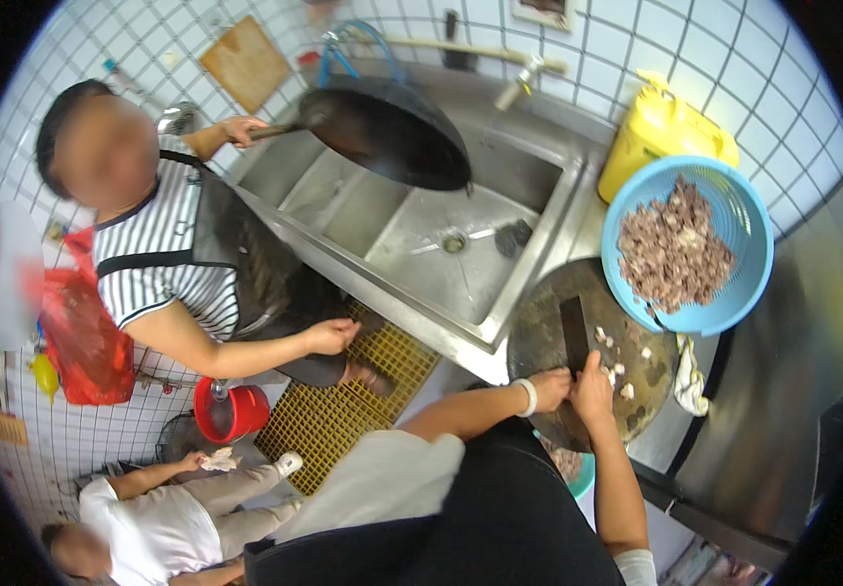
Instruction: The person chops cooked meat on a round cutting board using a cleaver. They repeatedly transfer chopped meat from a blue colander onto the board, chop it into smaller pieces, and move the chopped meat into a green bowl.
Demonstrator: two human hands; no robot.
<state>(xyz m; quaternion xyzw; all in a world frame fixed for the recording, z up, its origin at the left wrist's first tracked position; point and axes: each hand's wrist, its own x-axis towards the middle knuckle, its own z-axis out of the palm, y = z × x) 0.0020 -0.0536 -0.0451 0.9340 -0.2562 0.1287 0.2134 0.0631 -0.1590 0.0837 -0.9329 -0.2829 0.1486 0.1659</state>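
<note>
A round, dark-stained chopping board (pixel 641 410) lies at the right end of the sink counter. My right hand (pixel 592 393) is closed round the near end of a cleaver (pixel 575 330), whose dark blade points away over the board. Close against it on the left, my left hand (pixel 549 389), with a white band at the wrist, has its fingers curled; what they hold, if anything, is hidden. Several small whitish pieces (pixel 627 391) are scattered on the board to the right of the blade. Beyond the board, a blue plastic basket (pixel 758 230) holds chopped brownish-pink meat (pixel 675 249).
A yellow jug (pixel 656 127) stands behind the basket, and a cloth (pixel 692 381) lies beside the board. Below the board, a green container (pixel 585 477) holds more meat. Left, a co-worker holds a wok (pixel 382 137) over the steel sink (pixel 441 239). Another person is farther back, near a red bucket (pixel 236 415).
</note>
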